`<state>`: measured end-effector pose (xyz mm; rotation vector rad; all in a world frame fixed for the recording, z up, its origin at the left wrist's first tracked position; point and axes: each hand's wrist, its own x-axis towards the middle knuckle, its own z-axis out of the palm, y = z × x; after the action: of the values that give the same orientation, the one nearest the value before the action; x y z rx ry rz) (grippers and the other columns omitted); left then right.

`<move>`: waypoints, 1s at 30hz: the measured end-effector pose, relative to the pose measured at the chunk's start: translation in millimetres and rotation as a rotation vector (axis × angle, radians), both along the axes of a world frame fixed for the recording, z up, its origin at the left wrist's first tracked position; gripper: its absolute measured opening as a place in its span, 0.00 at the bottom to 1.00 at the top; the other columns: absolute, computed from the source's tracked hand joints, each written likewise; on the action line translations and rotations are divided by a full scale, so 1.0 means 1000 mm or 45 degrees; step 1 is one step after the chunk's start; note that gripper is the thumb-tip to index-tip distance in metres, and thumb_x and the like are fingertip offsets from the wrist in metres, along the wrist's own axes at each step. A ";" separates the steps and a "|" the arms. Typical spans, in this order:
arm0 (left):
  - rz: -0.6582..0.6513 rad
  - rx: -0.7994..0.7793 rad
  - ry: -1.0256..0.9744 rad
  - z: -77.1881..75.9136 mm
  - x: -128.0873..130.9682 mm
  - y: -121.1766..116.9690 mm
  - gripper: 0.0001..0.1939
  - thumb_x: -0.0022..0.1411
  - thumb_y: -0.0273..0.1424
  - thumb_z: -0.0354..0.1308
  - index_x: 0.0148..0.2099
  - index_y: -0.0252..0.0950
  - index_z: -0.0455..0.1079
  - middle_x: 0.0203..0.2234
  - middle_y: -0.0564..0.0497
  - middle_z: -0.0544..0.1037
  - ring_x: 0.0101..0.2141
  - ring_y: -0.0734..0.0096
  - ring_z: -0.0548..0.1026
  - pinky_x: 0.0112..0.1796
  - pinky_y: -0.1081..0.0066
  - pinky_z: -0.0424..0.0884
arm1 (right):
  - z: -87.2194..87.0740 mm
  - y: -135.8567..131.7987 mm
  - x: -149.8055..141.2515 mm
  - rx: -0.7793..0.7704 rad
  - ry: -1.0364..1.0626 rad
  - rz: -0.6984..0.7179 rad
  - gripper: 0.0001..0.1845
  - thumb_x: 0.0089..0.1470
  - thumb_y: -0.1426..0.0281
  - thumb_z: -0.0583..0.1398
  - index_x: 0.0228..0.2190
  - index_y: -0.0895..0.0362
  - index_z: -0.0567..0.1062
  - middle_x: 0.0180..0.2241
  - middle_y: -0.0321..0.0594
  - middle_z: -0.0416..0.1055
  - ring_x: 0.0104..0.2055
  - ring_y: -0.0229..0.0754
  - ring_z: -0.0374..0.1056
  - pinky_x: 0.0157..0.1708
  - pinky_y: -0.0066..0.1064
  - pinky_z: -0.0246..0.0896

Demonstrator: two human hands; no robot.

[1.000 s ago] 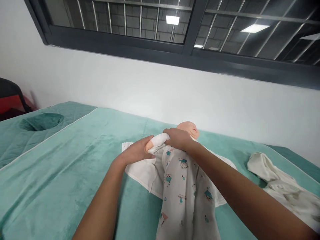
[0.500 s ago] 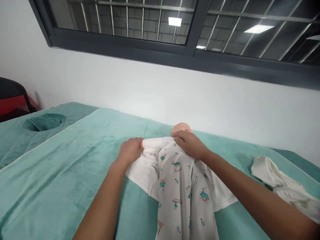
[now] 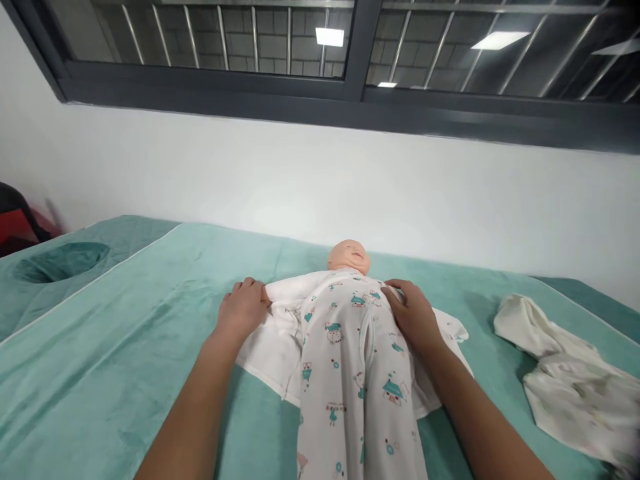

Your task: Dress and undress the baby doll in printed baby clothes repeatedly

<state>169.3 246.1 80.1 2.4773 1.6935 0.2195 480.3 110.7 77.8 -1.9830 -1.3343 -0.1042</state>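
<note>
Two bare hands touch a baby doll [image 3: 349, 256] lying face up on a teal cover [image 3: 125, 373], its head towards a white wall [image 3: 250, 180]. The left hand [image 3: 243, 308] has its fingers closed around the end of the doll's arm, outstretched in a white sleeve [image 3: 295, 287]. The right hand [image 3: 413, 317] rests on the printed outfit [image 3: 340, 373] (teal houses and little animals) near the other shoulder; whether its fingers grip cloth, I cannot tell. Crumpled white fabric [image 3: 575, 373] lies apart, further right.

Bright even light on white wall [image 3: 280, 173], lamp glare [image 3: 330, 37] in dark window [image 3: 360, 60], soft shadows
</note>
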 end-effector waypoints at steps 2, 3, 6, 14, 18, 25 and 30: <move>0.043 0.042 0.028 0.000 0.003 -0.003 0.12 0.60 0.32 0.45 0.39 0.38 0.68 0.44 0.43 0.70 0.47 0.52 0.68 0.42 0.55 0.67 | 0.000 -0.005 0.008 -0.114 -0.029 -0.002 0.15 0.56 0.62 0.55 0.43 0.52 0.72 0.45 0.39 0.72 0.47 0.47 0.65 0.47 0.37 0.56; 0.064 0.064 0.039 0.000 0.004 -0.004 0.12 0.60 0.31 0.45 0.40 0.38 0.68 0.45 0.43 0.71 0.47 0.52 0.68 0.43 0.54 0.67 | 0.001 -0.007 0.011 -0.158 -0.040 -0.024 0.15 0.55 0.64 0.55 0.44 0.52 0.72 0.45 0.39 0.73 0.47 0.47 0.66 0.45 0.37 0.56; 0.099 0.088 0.066 -0.001 0.007 -0.010 0.13 0.60 0.30 0.44 0.41 0.38 0.69 0.45 0.43 0.71 0.47 0.51 0.68 0.43 0.53 0.67 | 0.006 -0.011 0.020 -0.223 -0.015 -0.174 0.17 0.53 0.70 0.52 0.44 0.49 0.71 0.44 0.35 0.74 0.44 0.47 0.68 0.39 0.35 0.56; 0.068 0.550 -0.043 0.010 0.030 -0.043 0.24 0.57 0.20 0.43 0.55 0.35 0.66 0.61 0.39 0.59 0.60 0.49 0.58 0.56 0.35 0.50 | 0.013 -0.013 0.034 -0.435 0.152 -0.227 0.14 0.55 0.65 0.50 0.38 0.50 0.73 0.39 0.39 0.76 0.39 0.48 0.68 0.30 0.32 0.51; -0.091 0.651 -0.254 0.055 0.091 -0.076 0.23 0.59 0.20 0.43 0.53 0.39 0.67 0.53 0.44 0.71 0.55 0.57 0.65 0.60 0.39 0.41 | 0.011 -0.013 0.036 -0.443 0.120 -0.170 0.15 0.56 0.63 0.49 0.37 0.50 0.73 0.38 0.39 0.75 0.38 0.47 0.67 0.29 0.31 0.49; -0.763 0.113 0.218 0.082 0.214 -0.098 0.14 0.60 0.31 0.50 0.47 0.35 0.70 0.46 0.42 0.74 0.47 0.59 0.71 0.47 0.62 0.67 | 0.005 -0.013 0.044 -0.360 0.170 -0.123 0.13 0.56 0.64 0.51 0.36 0.50 0.74 0.36 0.38 0.76 0.37 0.45 0.68 0.30 0.30 0.50; -0.723 0.006 0.407 0.057 0.255 -0.087 0.19 0.55 0.29 0.56 0.51 0.34 0.69 0.46 0.38 0.74 0.49 0.51 0.71 0.49 0.55 0.63 | 0.002 -0.009 0.049 -0.211 0.185 -0.056 0.12 0.56 0.66 0.52 0.36 0.49 0.76 0.37 0.36 0.77 0.40 0.44 0.69 0.35 0.30 0.54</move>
<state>424.8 159.4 137.0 2.9869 0.9882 -0.2431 529.0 101.8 79.7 -2.1151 -1.2405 0.1317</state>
